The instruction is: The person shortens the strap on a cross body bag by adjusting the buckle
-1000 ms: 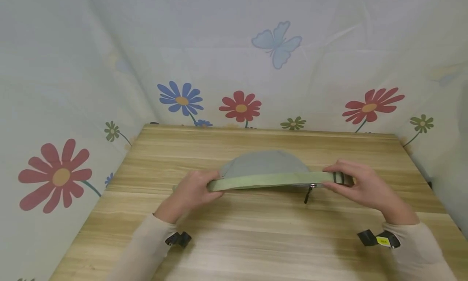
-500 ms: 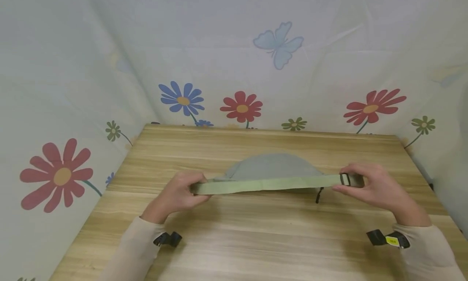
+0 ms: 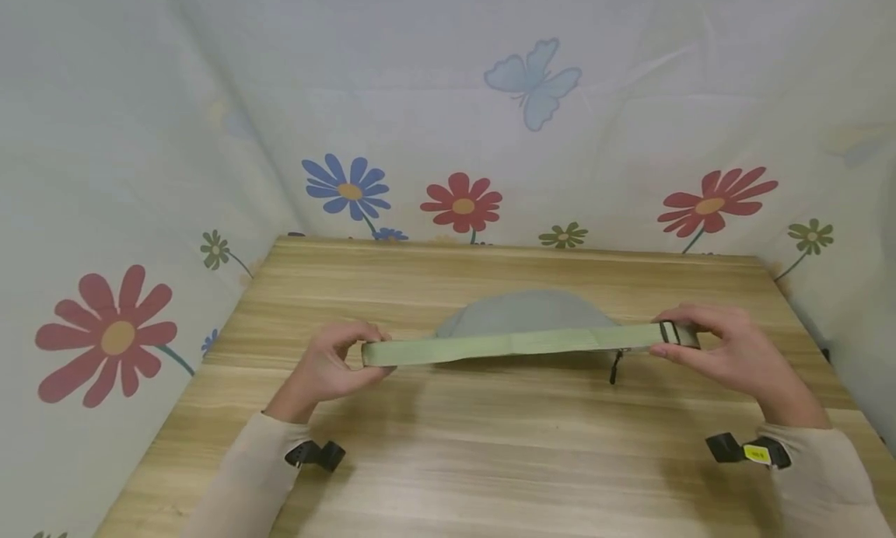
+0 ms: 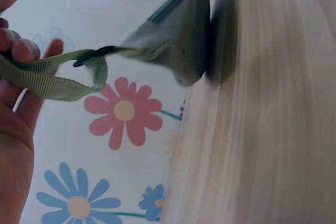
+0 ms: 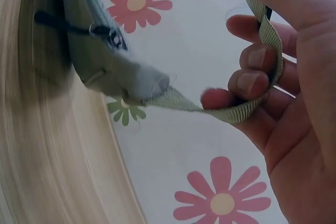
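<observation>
A grey-green waist bag (image 3: 532, 311) hangs by its pale green webbing strap (image 3: 518, 343), which runs taut across the front between both hands. My left hand (image 3: 329, 367) pinches the strap's left bend between thumb and fingers; in the left wrist view the strap (image 4: 58, 85) loops back to the bag (image 4: 184, 40). At the other end, my right hand (image 3: 735, 355) grips the strap beside a black slider buckle (image 3: 670, 333). Below the strap dangles a dark zipper pull (image 3: 616, 367). Curled fingers of the right hand hold the strap (image 5: 241, 113) in the right wrist view.
The bag is held over a wood-grain table (image 3: 518, 460). A pale curtain (image 3: 406, 71) printed with flowers and a butterfly encloses the back and sides. Each wrist wears a small black camera mount, as on the right wrist (image 3: 749, 451).
My hands have moved apart, the left one leftward and the right one rightward, drawing the strap out longer and straighter. The bag has shifted slightly right.
</observation>
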Demonstrator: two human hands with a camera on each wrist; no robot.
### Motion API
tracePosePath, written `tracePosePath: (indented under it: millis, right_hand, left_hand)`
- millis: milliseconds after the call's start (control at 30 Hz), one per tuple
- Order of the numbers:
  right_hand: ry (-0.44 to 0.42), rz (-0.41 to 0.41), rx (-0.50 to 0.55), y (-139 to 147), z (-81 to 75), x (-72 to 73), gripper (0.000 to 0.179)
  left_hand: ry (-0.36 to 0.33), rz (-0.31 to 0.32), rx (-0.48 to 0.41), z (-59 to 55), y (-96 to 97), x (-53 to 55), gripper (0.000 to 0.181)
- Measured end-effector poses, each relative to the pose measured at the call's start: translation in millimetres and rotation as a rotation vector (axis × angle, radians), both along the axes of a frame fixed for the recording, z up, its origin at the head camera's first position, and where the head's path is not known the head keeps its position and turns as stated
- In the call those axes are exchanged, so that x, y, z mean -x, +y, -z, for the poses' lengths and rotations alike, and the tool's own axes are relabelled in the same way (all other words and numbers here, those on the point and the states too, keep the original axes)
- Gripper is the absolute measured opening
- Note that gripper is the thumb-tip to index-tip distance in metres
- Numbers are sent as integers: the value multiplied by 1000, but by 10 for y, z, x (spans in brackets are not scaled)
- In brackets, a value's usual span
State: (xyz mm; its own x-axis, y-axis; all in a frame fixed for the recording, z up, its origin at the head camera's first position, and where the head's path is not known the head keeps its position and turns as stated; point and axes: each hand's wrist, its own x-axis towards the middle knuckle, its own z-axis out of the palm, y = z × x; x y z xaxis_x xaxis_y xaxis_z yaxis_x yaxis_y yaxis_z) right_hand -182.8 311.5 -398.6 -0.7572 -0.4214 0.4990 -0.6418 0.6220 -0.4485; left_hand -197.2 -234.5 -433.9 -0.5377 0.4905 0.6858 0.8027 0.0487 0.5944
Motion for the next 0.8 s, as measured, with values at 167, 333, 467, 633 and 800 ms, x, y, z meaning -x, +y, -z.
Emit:
tracePosePath:
  millis: [167, 333, 467, 633, 800]
  right_hand:
    - [-19, -5, 52, 56, 36, 12, 49]
    - [-88, 6, 134, 104, 82, -7, 45]
    - [-149, 24, 179, 100, 112, -7, 42]
    - [-196, 38, 246, 104, 154, 8, 43]
    - [-226, 44, 257, 125, 183, 15, 40]
  left_hand:
    - [124, -76, 120, -32, -71, -13, 23]
    - [129, -117, 232, -32, -93, -39, 28]
    - [58, -35, 141, -2, -71, -37, 23]
    - [-24, 115, -65, 20, -61, -26, 25]
    - [-71, 146, -116, 24, -59, -24, 44]
